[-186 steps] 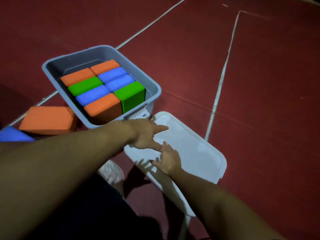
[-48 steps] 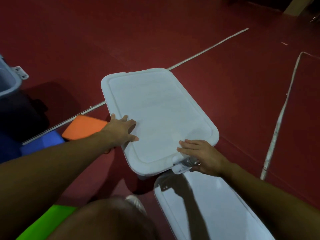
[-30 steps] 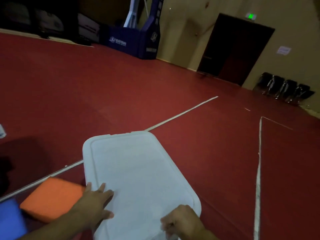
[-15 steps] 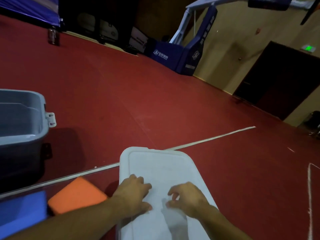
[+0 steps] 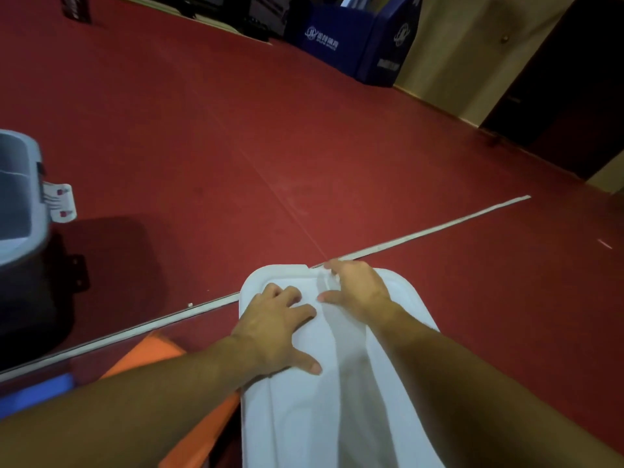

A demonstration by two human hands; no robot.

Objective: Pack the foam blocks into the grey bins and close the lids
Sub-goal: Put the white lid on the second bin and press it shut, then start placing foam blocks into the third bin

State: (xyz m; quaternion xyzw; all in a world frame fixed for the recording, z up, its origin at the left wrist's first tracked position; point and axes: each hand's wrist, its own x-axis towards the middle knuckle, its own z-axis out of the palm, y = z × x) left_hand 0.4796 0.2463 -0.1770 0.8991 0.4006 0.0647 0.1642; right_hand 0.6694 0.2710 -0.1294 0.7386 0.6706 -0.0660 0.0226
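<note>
Both palms flat, fingers spread: left hand (image 5: 275,327) and right hand (image 5: 359,290) pressing smooth white lid (image 5: 337,400) near its far edge, near edge cut off. Bin beneath hidden. Orange foam block (image 5: 152,354) half-covered alongside; open grey bin (image 5: 20,211) cropped.

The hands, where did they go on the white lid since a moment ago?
Both slid forward along the lid. The right hand went to its far edge, fingertips at the rim; the left hand moved up behind it and lies flat with fingers spread. Neither took a grip on anything. The lid stays on its bin, the orange block beside it and the open grey bin at left.
</note>
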